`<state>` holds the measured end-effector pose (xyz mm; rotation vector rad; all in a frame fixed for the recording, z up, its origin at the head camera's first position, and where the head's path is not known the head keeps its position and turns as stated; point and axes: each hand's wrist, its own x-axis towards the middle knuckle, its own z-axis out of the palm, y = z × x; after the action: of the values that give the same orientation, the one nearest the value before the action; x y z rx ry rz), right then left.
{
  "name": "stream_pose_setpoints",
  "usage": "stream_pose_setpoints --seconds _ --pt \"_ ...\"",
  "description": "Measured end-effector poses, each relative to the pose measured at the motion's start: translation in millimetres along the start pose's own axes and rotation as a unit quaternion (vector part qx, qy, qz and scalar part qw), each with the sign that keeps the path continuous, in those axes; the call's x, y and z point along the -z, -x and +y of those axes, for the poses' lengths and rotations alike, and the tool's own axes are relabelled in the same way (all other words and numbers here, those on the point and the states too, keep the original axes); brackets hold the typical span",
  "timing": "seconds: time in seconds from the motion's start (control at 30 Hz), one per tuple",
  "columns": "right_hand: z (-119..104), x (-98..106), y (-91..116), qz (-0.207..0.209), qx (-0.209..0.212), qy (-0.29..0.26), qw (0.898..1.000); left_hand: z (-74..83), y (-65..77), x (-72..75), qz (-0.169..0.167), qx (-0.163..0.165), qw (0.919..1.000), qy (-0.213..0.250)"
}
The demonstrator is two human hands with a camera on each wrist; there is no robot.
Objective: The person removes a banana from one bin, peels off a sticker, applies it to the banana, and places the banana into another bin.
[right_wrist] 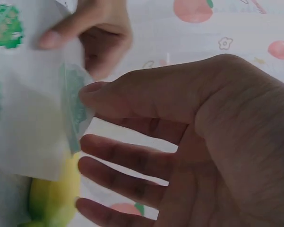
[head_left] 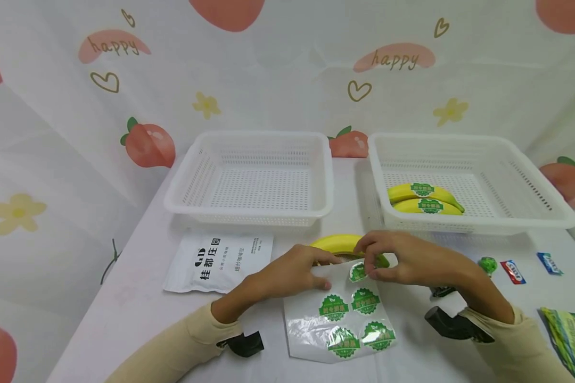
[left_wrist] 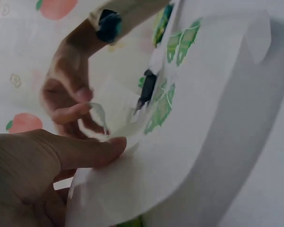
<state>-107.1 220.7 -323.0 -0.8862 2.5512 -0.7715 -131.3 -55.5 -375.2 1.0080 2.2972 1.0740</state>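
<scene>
My left hand (head_left: 289,272) grips the top edge of a white sticker sheet (head_left: 303,304), its thumb lying on the face. Several round green labels with pale lettering are on the sheet. At its upper right corner, my right hand (head_left: 407,259) pinches one green sticker (right_wrist: 75,101) between thumb and index finger. That sticker is partly lifted and bends away from the backing in the right wrist view. The other right fingers are spread apart. Just behind the sheet lies a yellow banana (head_left: 337,243) with a green end, partly hidden by the hands and sheet.
Two bananas (head_left: 426,206) with green stickers lie in the right white basket (head_left: 474,227). Another white basket (head_left: 249,213) stands at back left. A white pouch (head_left: 220,263) lies left of the sheet. Small wrapped sweets (head_left: 512,272) and a green-yellow packet (head_left: 572,340) sit at right.
</scene>
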Motion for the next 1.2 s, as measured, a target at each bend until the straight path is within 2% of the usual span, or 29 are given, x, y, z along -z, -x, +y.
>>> stream_pose_setpoints --seconds 0.13,0.23,0.3,0.4,0.5,0.57,0.67,0.73,0.8,0.9,1.0,1.2 --pt "0 1 2 0.044 0.01 0.0 0.999 2.1 -0.3 -7.4 -0.009 -0.045 0.9954 -0.084" --pt "0 -1 1 0.087 0.033 0.003 0.996 3.3 -0.5 -10.2 0.006 -0.069 0.9908 -0.117" --pt "0 -3 0 0.111 0.048 0.005 0.993 4.2 -0.4 -11.0 0.024 -0.077 0.9895 -0.12" --pt "-1 -6 -2 0.137 0.064 0.006 0.988 5.1 -0.7 -10.5 0.056 -0.073 0.9937 -0.063" --pt "-3 -10 -3 0.152 0.083 0.01 0.985 5.8 -0.7 -8.6 0.081 -0.039 0.9954 0.033" --pt "-4 -13 -5 0.162 0.103 0.015 0.981 5.7 -0.8 -6.8 0.084 -0.008 0.9914 0.1" --pt "-4 -17 -7 0.18 0.137 0.026 0.974 5.2 -1.2 -3.8 0.072 0.028 0.9816 0.174" --pt "-5 -19 -9 0.185 0.153 0.03 0.97 5.1 -1.3 -1.7 0.063 0.037 0.9738 0.215" --pt "-5 -21 -11 0.179 0.156 0.028 0.971 5.0 -1.1 0.0 0.069 0.039 0.9691 0.234" --pt "-7 -23 -12 0.154 0.145 0.014 0.977 3.9 -1.1 0.9 0.097 0.03 0.9711 0.216" --pt "-7 -23 -14 0.139 0.104 -0.011 0.985 1.6 -2.0 -0.5 0.136 0.013 0.9763 0.167" --pt "-6 -23 -18 0.162 0.011 -0.023 0.986 -0.4 -5.2 -4.8 0.179 -0.024 0.9758 0.123"
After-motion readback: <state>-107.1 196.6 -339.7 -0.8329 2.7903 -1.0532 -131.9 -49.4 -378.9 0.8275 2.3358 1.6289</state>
